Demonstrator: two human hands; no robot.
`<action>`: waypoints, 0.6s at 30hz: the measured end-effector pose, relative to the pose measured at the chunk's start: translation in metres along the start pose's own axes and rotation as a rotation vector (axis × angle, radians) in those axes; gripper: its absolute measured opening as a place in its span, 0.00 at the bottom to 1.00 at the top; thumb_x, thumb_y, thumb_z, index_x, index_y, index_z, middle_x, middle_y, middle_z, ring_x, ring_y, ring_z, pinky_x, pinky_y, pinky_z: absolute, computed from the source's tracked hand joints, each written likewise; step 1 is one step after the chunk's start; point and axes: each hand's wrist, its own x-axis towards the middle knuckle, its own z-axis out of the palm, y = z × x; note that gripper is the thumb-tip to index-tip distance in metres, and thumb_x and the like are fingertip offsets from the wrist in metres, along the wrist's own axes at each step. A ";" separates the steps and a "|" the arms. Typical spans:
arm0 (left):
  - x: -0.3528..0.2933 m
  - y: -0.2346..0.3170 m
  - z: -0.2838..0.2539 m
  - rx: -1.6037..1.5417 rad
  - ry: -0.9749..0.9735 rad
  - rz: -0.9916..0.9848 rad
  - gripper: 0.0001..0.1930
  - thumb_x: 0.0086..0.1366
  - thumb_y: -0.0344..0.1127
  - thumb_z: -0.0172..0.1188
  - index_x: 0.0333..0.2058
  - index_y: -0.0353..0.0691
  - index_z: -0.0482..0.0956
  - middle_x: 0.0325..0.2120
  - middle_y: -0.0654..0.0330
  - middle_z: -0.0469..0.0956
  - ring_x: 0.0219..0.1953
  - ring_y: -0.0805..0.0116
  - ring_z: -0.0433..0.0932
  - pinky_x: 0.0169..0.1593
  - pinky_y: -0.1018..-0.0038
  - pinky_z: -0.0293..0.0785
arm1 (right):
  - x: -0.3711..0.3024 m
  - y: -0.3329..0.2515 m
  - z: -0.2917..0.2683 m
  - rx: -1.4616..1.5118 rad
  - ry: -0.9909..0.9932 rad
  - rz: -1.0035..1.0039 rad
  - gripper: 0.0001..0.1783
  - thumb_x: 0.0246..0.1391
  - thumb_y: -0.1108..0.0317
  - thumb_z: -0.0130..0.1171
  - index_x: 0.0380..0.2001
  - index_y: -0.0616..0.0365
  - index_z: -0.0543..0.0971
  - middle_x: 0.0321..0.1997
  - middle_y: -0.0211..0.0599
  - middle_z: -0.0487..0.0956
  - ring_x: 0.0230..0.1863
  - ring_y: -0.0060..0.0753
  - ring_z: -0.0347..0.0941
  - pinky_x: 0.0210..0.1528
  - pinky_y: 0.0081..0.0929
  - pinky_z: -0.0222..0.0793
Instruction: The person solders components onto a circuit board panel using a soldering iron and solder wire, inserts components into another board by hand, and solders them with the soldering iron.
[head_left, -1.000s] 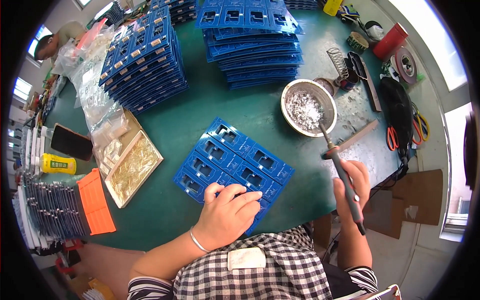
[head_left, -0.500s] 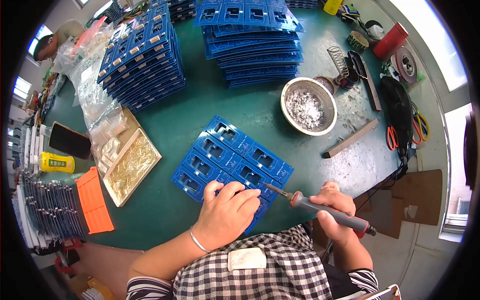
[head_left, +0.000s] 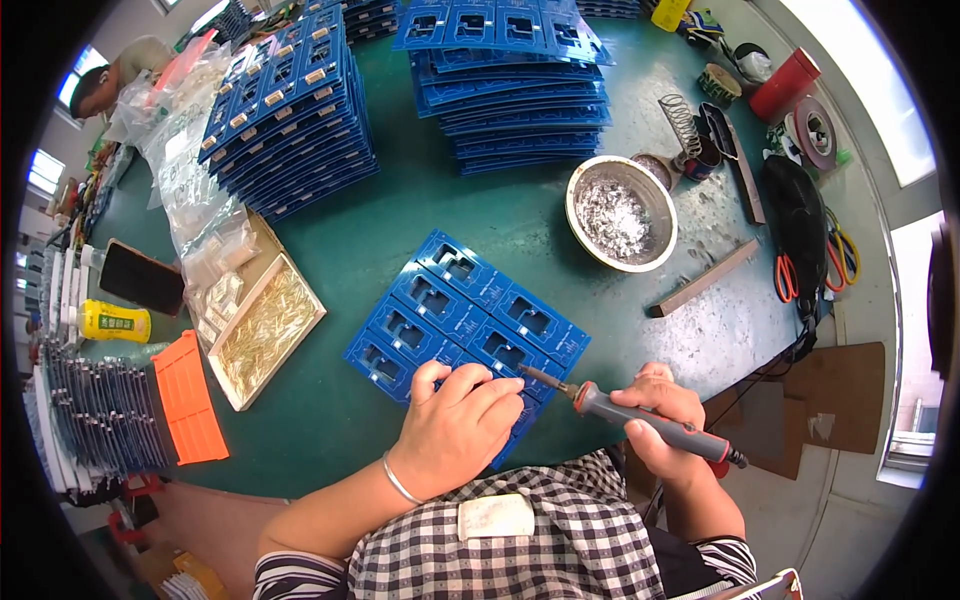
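A blue panel of joined circuit boards (head_left: 480, 300) with square cut-outs lies turned at an angle on the green bench. My left hand (head_left: 458, 425) rests over its near edge, fingers bent and close together. Whatever those fingers may pinch is hidden beneath them. In my right hand (head_left: 662, 425) is a grey and red soldering iron (head_left: 650, 420), gripped round the handle. Its tip points left and reaches the panel just beside my left fingertips. Whether the tip touches the board I cannot tell.
A bowl of solder scraps (head_left: 621, 213) stands beyond the iron, near a coiled iron stand (head_left: 680, 128) and a metal bar (head_left: 704, 278). Tall stacks of blue boards (head_left: 510, 110) rise at the back. Left are a tray of brass pins (head_left: 268, 335) and an orange rack (head_left: 190, 398). Another person bends far left.
The soldering iron and my right hand have shifted slightly left, its tip closer to my left fingertips. My left hand stays nearly in place on the panel.
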 end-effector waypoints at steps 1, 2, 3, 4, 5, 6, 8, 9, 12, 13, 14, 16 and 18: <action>0.000 0.000 0.000 -0.002 -0.001 0.001 0.08 0.51 0.33 0.63 0.32 0.47 0.78 0.43 0.71 0.77 0.45 0.68 0.69 0.51 0.61 0.53 | 0.001 -0.001 0.000 -0.013 0.004 -0.016 0.15 0.43 0.63 0.62 0.32 0.62 0.81 0.26 0.36 0.80 0.27 0.33 0.74 0.45 0.34 0.64; 0.001 0.000 0.000 -0.004 -0.003 0.003 0.08 0.51 0.33 0.63 0.32 0.47 0.78 0.43 0.70 0.77 0.45 0.68 0.69 0.50 0.61 0.53 | 0.002 -0.001 -0.001 -0.026 0.009 -0.031 0.15 0.43 0.63 0.61 0.33 0.62 0.81 0.26 0.36 0.79 0.27 0.33 0.74 0.44 0.34 0.64; 0.001 0.000 0.000 -0.003 -0.002 0.002 0.08 0.51 0.33 0.63 0.32 0.47 0.78 0.43 0.70 0.77 0.45 0.68 0.69 0.50 0.61 0.53 | 0.004 -0.003 -0.002 -0.026 0.008 -0.033 0.15 0.43 0.63 0.61 0.33 0.62 0.81 0.26 0.36 0.79 0.27 0.33 0.74 0.44 0.34 0.64; 0.001 0.000 0.000 -0.013 -0.001 0.003 0.08 0.51 0.33 0.63 0.32 0.47 0.78 0.43 0.70 0.77 0.45 0.68 0.69 0.50 0.61 0.54 | 0.006 -0.005 -0.005 -0.072 0.064 -0.062 0.14 0.43 0.64 0.61 0.32 0.62 0.81 0.25 0.36 0.79 0.26 0.33 0.73 0.43 0.34 0.63; 0.001 0.000 0.000 -0.022 0.000 0.003 0.08 0.51 0.33 0.63 0.32 0.47 0.78 0.43 0.70 0.77 0.45 0.68 0.70 0.50 0.61 0.54 | 0.008 -0.005 -0.007 -0.118 0.120 -0.090 0.14 0.43 0.64 0.61 0.32 0.63 0.80 0.25 0.36 0.78 0.25 0.34 0.72 0.41 0.35 0.63; 0.001 -0.001 0.001 -0.020 0.001 0.002 0.08 0.51 0.33 0.63 0.32 0.47 0.78 0.43 0.70 0.77 0.45 0.68 0.70 0.50 0.61 0.54 | 0.007 -0.001 -0.011 -0.105 0.177 -0.146 0.17 0.43 0.64 0.62 0.36 0.64 0.79 0.26 0.39 0.77 0.26 0.34 0.71 0.37 0.31 0.63; -0.001 -0.001 0.001 -0.020 0.007 0.011 0.08 0.51 0.33 0.63 0.32 0.47 0.77 0.43 0.70 0.77 0.44 0.68 0.70 0.50 0.62 0.54 | 0.010 0.006 -0.016 -0.198 0.412 -0.262 0.20 0.45 0.64 0.63 0.40 0.65 0.77 0.29 0.42 0.76 0.29 0.36 0.71 0.36 0.29 0.63; -0.002 -0.001 0.000 -0.019 0.006 0.009 0.08 0.51 0.33 0.63 0.32 0.47 0.77 0.43 0.70 0.77 0.44 0.68 0.70 0.50 0.62 0.54 | 0.017 0.010 -0.021 -0.314 0.438 -0.312 0.20 0.46 0.64 0.63 0.41 0.64 0.76 0.30 0.44 0.76 0.31 0.37 0.71 0.36 0.28 0.63; -0.002 -0.001 -0.002 -0.002 0.012 0.016 0.08 0.51 0.33 0.63 0.31 0.47 0.77 0.43 0.69 0.78 0.44 0.68 0.70 0.50 0.63 0.54 | 0.046 0.027 -0.039 -0.702 0.326 -0.264 0.21 0.41 0.69 0.65 0.43 0.61 0.77 0.33 0.41 0.76 0.35 0.41 0.71 0.42 0.34 0.64; -0.002 0.000 -0.004 -0.034 0.023 0.006 0.08 0.50 0.32 0.63 0.31 0.47 0.77 0.43 0.69 0.78 0.44 0.67 0.71 0.50 0.62 0.56 | 0.053 0.034 -0.042 -0.712 0.307 -0.283 0.22 0.40 0.69 0.66 0.42 0.60 0.77 0.33 0.40 0.76 0.35 0.41 0.71 0.44 0.35 0.63; -0.003 0.001 -0.007 -0.064 0.035 -0.005 0.08 0.50 0.31 0.63 0.31 0.46 0.77 0.43 0.68 0.78 0.44 0.66 0.71 0.49 0.62 0.58 | 0.059 0.038 -0.044 -0.721 0.289 -0.303 0.22 0.38 0.69 0.67 0.41 0.58 0.78 0.33 0.38 0.76 0.35 0.41 0.71 0.46 0.35 0.62; -0.003 -0.004 -0.016 -0.129 0.108 -0.041 0.08 0.50 0.29 0.63 0.31 0.44 0.77 0.40 0.66 0.78 0.41 0.65 0.73 0.45 0.65 0.63 | 0.069 0.036 -0.049 -0.791 0.213 -0.317 0.22 0.37 0.69 0.67 0.41 0.58 0.78 0.33 0.37 0.76 0.35 0.40 0.71 0.46 0.35 0.61; -0.009 -0.011 -0.025 -0.193 0.181 -0.079 0.07 0.50 0.27 0.64 0.30 0.42 0.78 0.37 0.64 0.79 0.37 0.64 0.75 0.42 0.67 0.68 | 0.073 0.031 -0.053 -0.861 0.136 -0.331 0.22 0.37 0.68 0.67 0.40 0.57 0.78 0.33 0.36 0.76 0.36 0.40 0.71 0.46 0.34 0.61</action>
